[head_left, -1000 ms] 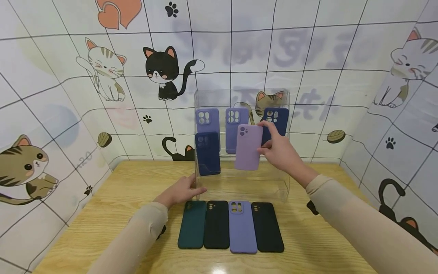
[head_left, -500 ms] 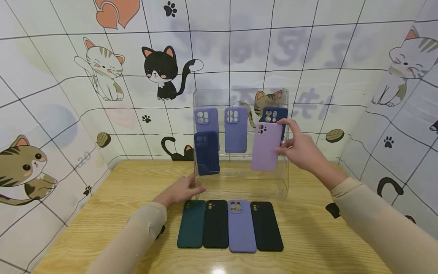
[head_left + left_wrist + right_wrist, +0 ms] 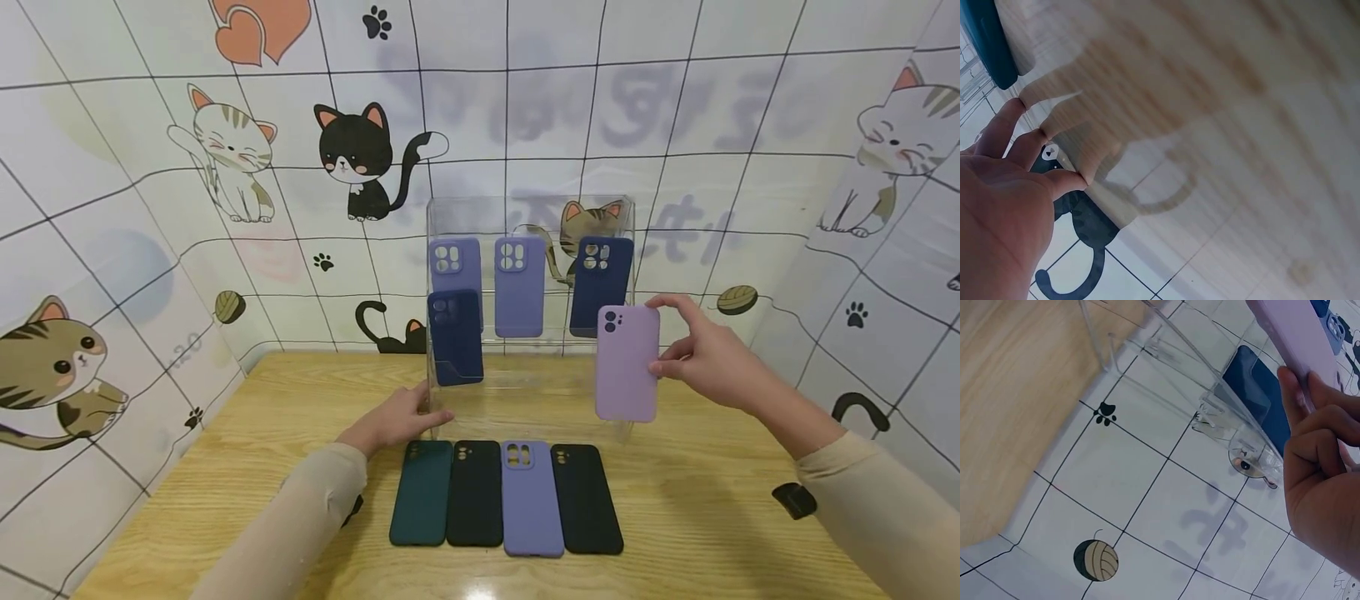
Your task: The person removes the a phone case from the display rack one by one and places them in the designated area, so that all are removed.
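My right hand (image 3: 708, 358) pinches a lilac phone case (image 3: 627, 362) by its right edge. The case hangs upright in front of the lower right of a clear acrylic display stand (image 3: 540, 400). In the right wrist view, thumb and fingers grip the lilac case (image 3: 1297, 337). My left hand (image 3: 393, 418) lies by the stand's lower left corner. Its fingertips rest on the tabletop in the left wrist view, near a teal phone case (image 3: 988, 44). On the stand are two periwinkle cases, one at left (image 3: 455, 267) and one mid (image 3: 519, 292), and navy cases at right (image 3: 600, 287) and lower left (image 3: 456, 342).
Before the stand, a row of cases lies on the wooden table (image 3: 262, 467): teal (image 3: 420, 496), black (image 3: 475, 496), periwinkle (image 3: 534, 508) and another black (image 3: 588, 500). A cat-print wall covering (image 3: 487, 108) stands behind and at both sides.
My right hand has carried the lilac case rightward and down, from before the stand's middle to its lower right. The navy case at upper right is now uncovered. My left hand stays put.
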`<state>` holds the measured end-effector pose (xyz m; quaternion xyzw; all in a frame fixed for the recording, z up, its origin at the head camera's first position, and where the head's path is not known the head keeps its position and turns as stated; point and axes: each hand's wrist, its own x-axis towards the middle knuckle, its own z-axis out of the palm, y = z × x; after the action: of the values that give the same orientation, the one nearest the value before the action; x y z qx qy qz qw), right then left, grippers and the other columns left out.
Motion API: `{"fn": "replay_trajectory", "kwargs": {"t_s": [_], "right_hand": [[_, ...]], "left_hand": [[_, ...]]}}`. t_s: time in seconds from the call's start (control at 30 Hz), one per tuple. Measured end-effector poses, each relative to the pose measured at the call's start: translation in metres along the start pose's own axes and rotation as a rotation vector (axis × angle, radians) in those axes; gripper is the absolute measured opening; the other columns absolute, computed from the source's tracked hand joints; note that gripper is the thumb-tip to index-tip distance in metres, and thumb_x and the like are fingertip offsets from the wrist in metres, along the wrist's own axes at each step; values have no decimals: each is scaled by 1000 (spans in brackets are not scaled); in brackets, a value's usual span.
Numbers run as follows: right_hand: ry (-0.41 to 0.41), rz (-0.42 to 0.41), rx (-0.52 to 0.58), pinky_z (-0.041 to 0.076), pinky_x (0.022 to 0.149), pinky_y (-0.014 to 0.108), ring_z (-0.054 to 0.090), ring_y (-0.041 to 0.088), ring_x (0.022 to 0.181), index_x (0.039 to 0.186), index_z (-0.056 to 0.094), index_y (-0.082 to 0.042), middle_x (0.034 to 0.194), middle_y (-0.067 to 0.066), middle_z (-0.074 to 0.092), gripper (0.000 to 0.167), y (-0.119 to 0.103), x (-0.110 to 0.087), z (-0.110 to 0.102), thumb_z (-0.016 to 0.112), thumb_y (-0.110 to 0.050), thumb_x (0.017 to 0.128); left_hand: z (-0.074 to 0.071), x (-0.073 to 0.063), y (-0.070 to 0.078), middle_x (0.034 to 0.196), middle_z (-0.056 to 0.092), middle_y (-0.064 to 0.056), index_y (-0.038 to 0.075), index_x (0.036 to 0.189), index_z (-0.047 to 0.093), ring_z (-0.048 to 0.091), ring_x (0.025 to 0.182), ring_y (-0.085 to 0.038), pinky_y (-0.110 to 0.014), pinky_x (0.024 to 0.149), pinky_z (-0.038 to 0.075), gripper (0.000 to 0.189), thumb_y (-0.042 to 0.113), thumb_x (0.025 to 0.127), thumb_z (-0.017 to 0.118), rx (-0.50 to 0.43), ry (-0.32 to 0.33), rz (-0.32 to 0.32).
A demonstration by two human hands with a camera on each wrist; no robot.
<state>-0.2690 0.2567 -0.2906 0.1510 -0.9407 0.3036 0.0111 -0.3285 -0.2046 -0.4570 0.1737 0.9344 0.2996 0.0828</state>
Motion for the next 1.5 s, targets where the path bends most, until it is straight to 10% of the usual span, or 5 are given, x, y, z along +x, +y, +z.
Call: {"fn": "replay_trajectory", "kwargs": {"t_s": [0.57, 1.03, 1.5], "right_hand": [[-356, 160, 233, 38, 57, 27, 52, 17, 64, 159, 27, -17, 85, 11, 74, 85, 65, -38, 36, 79, -6, 93], [-496, 211, 386, 27, 51, 23, 32, 10, 53, 159, 32, -7, 76, 13, 73, 81, 89, -47, 68, 79, -4, 93], [-529, 205, 438, 23, 50, 23, 25, 9, 53, 153, 37, 4, 63, -1, 48, 72, 96, -43, 83, 76, -3, 93]], "left_hand": [[-1, -2, 3, 76, 69, -2, 7, 167, 31, 64, 75, -14, -45, 94, 56, 84, 55, 105, 60, 17, 10, -14], [-3, -4, 6, 76, 67, -3, 8, 168, 30, 62, 74, -15, -44, 93, 55, 84, 53, 105, 61, 17, 7, -21], [-2, -5, 5, 114, 79, -13, 10, 170, 28, 74, 104, -20, -54, 111, 53, 86, 55, 104, 61, -10, 13, -30]]}}
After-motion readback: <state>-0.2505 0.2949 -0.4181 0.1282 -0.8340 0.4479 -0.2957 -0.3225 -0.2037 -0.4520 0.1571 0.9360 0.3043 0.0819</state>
